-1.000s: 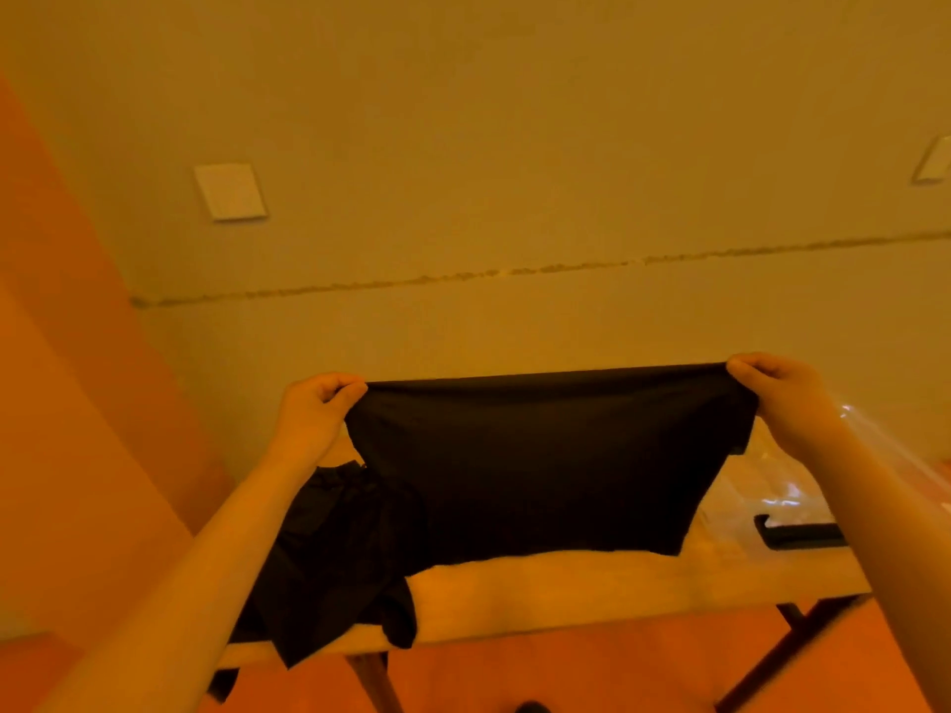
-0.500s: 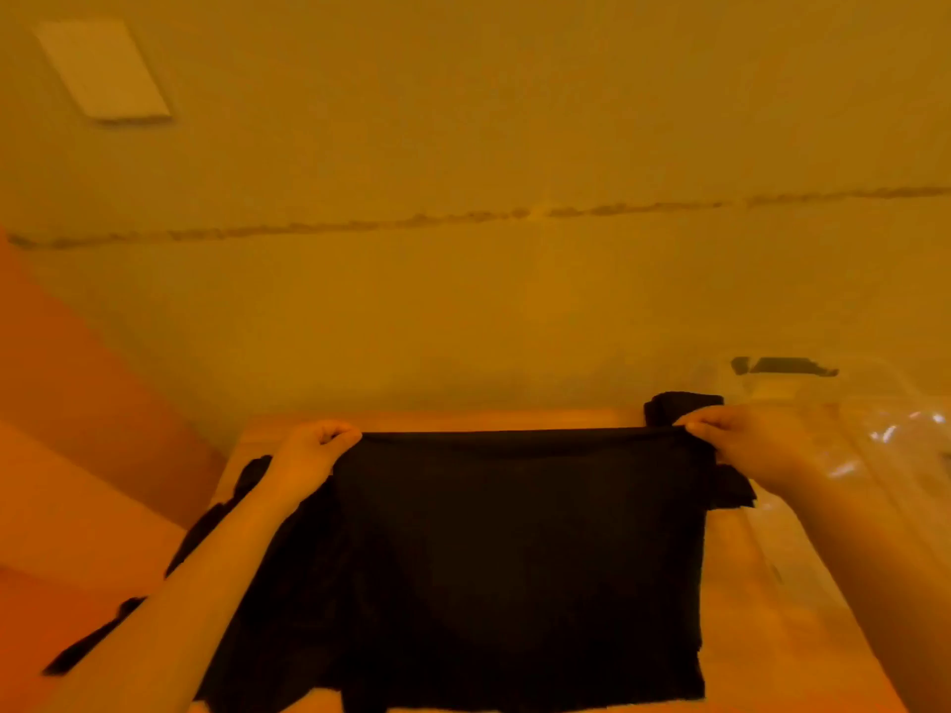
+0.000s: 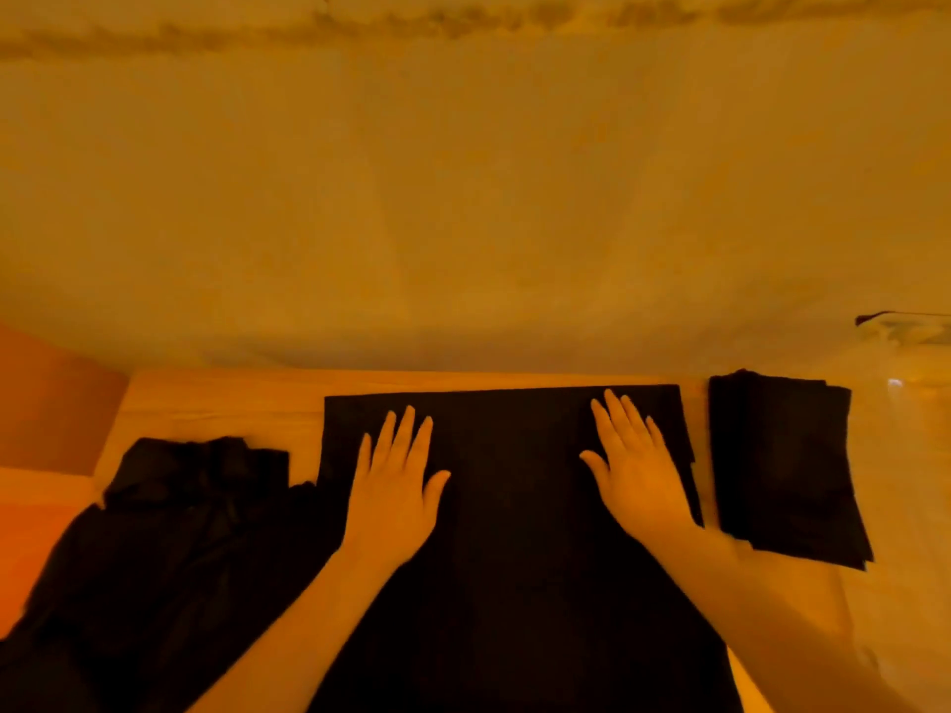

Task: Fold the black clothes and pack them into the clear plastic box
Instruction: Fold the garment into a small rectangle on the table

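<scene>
Left hand [image 3: 393,499] and right hand [image 3: 638,473] flat with fingers spread on black garment [image 3: 509,532] laid over wooden bench [image 3: 216,403], its near end cut off, folded black stack [image 3: 787,465] just right, crumpled black pile [image 3: 154,548] left, clear plastic box [image 3: 911,352] hazy at far right.

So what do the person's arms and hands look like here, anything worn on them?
Nothing worn that shows. The left hand and right hand are bare, without gloves, rings or a watch in view. Both forearms are bare too, with no sleeve reaching as far as the picture shows. The orange light tints everything.
</scene>
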The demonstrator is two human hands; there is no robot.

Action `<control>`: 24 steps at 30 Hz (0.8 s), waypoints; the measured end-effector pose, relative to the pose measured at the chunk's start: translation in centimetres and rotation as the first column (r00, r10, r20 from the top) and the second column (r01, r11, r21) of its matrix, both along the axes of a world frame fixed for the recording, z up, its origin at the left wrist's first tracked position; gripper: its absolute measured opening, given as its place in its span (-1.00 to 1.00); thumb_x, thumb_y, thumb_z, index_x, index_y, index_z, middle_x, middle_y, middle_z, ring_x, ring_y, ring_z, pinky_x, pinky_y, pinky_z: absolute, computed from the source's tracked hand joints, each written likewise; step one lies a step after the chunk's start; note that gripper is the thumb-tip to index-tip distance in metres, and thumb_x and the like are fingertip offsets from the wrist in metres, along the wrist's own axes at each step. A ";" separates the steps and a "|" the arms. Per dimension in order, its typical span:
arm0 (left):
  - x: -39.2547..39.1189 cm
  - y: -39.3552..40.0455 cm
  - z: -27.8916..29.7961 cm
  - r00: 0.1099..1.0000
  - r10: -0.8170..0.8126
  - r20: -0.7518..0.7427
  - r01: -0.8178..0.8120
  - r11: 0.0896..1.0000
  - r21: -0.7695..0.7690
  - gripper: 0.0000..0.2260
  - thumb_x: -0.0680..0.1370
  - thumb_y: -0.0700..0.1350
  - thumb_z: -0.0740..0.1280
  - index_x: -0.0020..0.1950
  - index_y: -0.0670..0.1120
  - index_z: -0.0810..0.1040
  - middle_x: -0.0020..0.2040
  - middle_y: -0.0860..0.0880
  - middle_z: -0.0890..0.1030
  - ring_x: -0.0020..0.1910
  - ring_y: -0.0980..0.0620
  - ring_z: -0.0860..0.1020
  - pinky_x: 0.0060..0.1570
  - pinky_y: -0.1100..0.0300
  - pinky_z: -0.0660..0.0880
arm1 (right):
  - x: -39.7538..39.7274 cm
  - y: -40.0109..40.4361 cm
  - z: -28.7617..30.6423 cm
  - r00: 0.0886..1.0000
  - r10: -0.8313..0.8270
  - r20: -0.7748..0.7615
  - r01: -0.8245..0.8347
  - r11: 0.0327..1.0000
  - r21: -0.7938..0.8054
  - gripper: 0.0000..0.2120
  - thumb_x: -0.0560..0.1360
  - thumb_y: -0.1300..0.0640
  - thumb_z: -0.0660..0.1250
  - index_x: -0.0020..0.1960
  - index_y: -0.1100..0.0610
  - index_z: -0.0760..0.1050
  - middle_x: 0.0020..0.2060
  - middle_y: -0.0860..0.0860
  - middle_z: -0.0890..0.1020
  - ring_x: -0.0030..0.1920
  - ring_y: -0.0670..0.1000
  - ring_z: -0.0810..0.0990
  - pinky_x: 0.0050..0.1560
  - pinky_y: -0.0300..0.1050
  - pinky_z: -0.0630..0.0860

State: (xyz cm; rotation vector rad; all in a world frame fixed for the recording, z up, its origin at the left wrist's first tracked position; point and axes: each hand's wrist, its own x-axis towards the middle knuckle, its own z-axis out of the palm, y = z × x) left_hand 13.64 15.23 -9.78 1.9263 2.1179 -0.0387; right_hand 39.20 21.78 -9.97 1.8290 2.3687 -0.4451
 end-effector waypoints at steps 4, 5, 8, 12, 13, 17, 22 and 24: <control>-0.6 1.2 -2.4 0.998 -0.007 -0.063 0.007 1.000 -0.005 -0.43 0.59 0.19 -0.04 0.44 -0.01 -0.24 0.53 -0.08 -0.15 0.43 -0.04 -0.28 0.38 -0.05 -0.25 | 1.3 1.1 -1.3 0.997 -0.043 0.065 0.045 0.999 -0.022 -0.40 0.59 -0.13 -0.08 0.52 0.10 -0.15 0.52 0.03 -0.12 0.50 0.01 -0.21 0.44 -0.04 -0.25; -0.8 1.4 -2.6 0.997 -0.020 -0.074 0.021 1.000 0.003 -0.44 0.58 0.22 -0.08 0.45 -0.01 -0.21 0.52 -0.07 -0.15 0.44 -0.05 -0.26 0.38 -0.06 -0.22 | 1.5 1.4 -1.3 0.997 -0.040 0.063 0.043 0.999 -0.032 -0.40 0.59 -0.13 -0.09 0.52 0.10 -0.15 0.52 0.02 -0.12 0.50 0.00 -0.21 0.45 -0.03 -0.23; -0.6 2.0 -2.3 0.990 -0.062 -0.124 0.060 0.998 -0.021 -0.42 0.54 0.25 -0.18 0.45 -0.02 -0.22 0.51 -0.06 -0.18 0.45 -0.05 -0.26 0.39 -0.07 -0.21 | 1.7 1.9 -0.8 0.998 -0.036 0.058 0.039 0.998 -0.056 -0.40 0.59 -0.13 -0.09 0.52 0.11 -0.17 0.52 0.03 -0.13 0.50 0.00 -0.22 0.46 -0.02 -0.22; 0.4 -0.7 -0.4 0.984 -0.073 -0.161 0.079 0.996 0.029 -0.39 0.54 0.21 -0.08 0.49 -0.12 0.05 0.51 -0.19 0.11 0.47 -0.13 -0.01 0.37 -0.13 0.01 | 1.5 -1.2 0.3 0.999 -0.012 0.030 0.012 1.000 -0.010 -0.37 0.57 -0.20 -0.14 0.50 0.12 -0.18 0.50 0.03 -0.14 0.49 0.02 -0.20 0.46 -0.01 -0.18; 0.7 -2.5 -0.1 0.985 -0.090 -0.148 0.098 0.994 0.046 -0.39 0.53 0.20 -0.06 0.48 -0.14 0.16 0.48 -0.20 0.20 0.47 -0.15 0.08 0.35 -0.13 0.09 | 1.6 -3.0 0.5 1.000 0.013 0.013 -0.014 0.999 0.033 -0.36 0.54 -0.22 -0.18 0.48 0.12 -0.14 0.48 0.03 -0.10 0.49 0.02 -0.14 0.46 -0.01 -0.15; 1.8 -11.9 -0.1 0.984 -0.162 -0.073 0.165 0.986 0.036 -0.43 0.59 0.19 -0.18 0.47 -0.12 0.14 0.48 -0.15 0.19 0.51 -0.12 -0.01 0.44 -0.07 -0.01 | 2.5 -12.9 0.4 0.989 0.151 -0.004 -0.150 0.987 0.061 -0.40 0.57 -0.21 -0.26 0.49 0.07 0.04 0.44 0.03 0.23 0.48 0.03 0.08 0.47 -0.06 -0.05; 0.3 -19.8 -1.2 0.990 -0.096 -0.107 0.083 0.990 -0.113 -0.38 0.59 0.19 -0.27 0.42 -0.17 0.21 0.41 -0.17 0.33 0.52 -0.05 -0.17 0.40 0.00 -0.11 | 5.9 -21.4 -1.3 0.993 0.114 0.017 -0.114 0.993 0.001 -0.40 0.57 -0.24 -0.30 0.52 0.01 -0.18 0.45 -0.08 0.14 0.51 -0.08 -0.15 0.42 -0.10 -0.11; -0.3 -21.5 -1.3 0.990 -0.098 -0.102 0.078 0.981 -0.179 -0.38 0.58 0.18 -0.28 0.41 -0.17 0.21 0.40 -0.17 0.36 0.52 -0.06 -0.16 0.40 0.02 -0.10 | 7.3 -23.0 -1.7 0.997 0.071 0.035 -0.071 0.997 -0.007 -0.41 0.57 -0.23 -0.29 0.52 0.02 -0.17 0.52 -0.06 -0.04 0.50 -0.09 -0.17 0.42 -0.11 -0.14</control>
